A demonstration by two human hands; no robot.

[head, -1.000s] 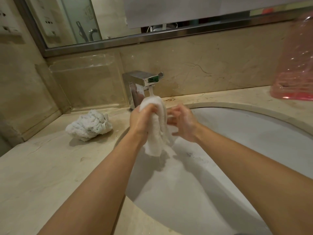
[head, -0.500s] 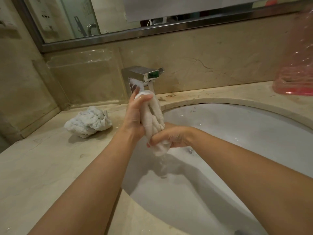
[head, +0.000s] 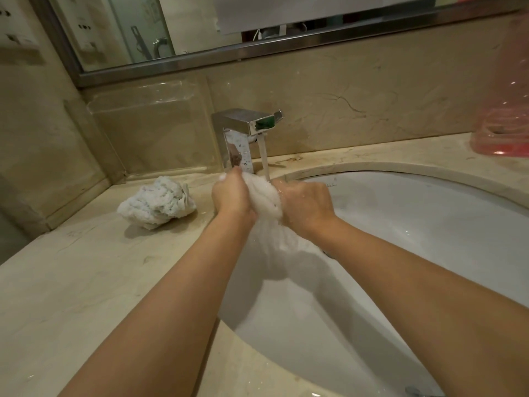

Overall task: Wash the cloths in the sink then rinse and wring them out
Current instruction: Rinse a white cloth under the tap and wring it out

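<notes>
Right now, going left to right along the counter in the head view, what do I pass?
Balled-up cloth on the counter → left hand → wet cloth under the tap → right hand → pink plastic container.

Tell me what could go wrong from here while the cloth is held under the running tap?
Splashing: the stream from the faucet hits the white cloth gripped by the left hand and right hand near the sink rim, so water may spray onto the counter. That could re-wet the balled-up cloth lying there.
</notes>
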